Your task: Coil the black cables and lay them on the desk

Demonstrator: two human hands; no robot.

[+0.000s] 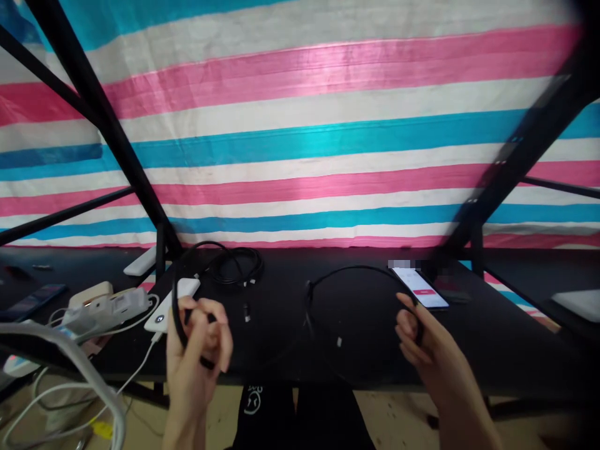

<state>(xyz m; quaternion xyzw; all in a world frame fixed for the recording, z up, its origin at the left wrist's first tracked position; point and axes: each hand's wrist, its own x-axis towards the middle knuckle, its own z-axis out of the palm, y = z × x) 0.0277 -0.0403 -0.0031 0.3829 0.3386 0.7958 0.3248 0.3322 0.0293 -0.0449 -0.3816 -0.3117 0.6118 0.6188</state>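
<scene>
Where a power strip [105, 305] and white power bank [171, 306] lie at left, the left hand [197, 350] has its fingers closed around a black cable loop [174, 300] above the black table [492, 331]. The right hand [422, 340] pinches a second black cable [356, 267], arching beside a phone [420, 287]. Both cables look light, limp and springy, best gripped near their plugs.

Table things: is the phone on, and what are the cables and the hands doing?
Left hand, closed around looped cable.
Right hand, closed on long cable.
Looped cable, bent in a loop, held.
Long cable, arching over table, end loose.
Phone, lying flat, screen lit.
Cable bundle, coiled on table, untouched.
</scene>
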